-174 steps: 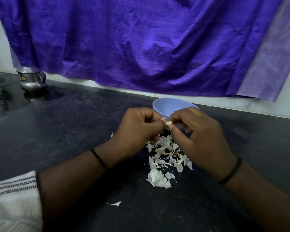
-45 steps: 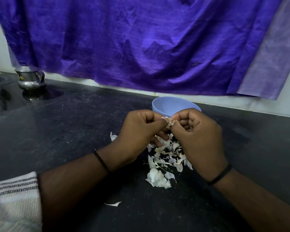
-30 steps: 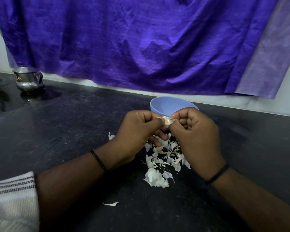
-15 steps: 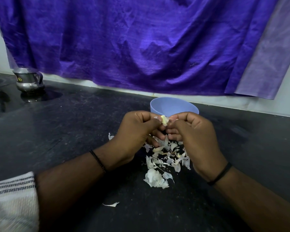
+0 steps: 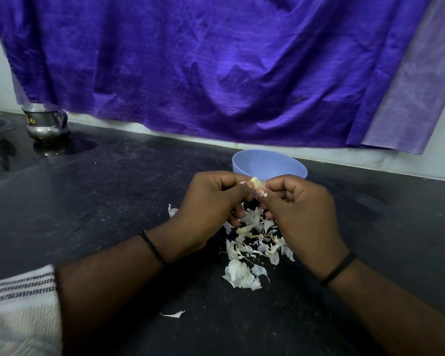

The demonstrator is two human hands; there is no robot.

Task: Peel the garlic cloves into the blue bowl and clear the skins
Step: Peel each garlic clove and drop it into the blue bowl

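Head cam: left hand (image 5: 211,201) and right hand (image 5: 301,211) are both pinching one garlic clove (image 5: 255,182), hovering just in front of the blue bowl (image 5: 269,164), above the skins (image 5: 252,242). It's looking half-peeled, hard to tell. Tiny, light, slippery; skin's papery, so I'd be nipping at the tip

Garlic clove (image 5: 255,182) in both hands' pinching grip, left hand (image 5: 211,209), right hand (image 5: 302,214), above skins (image 5: 252,242) before blue bowl (image 5: 269,164).
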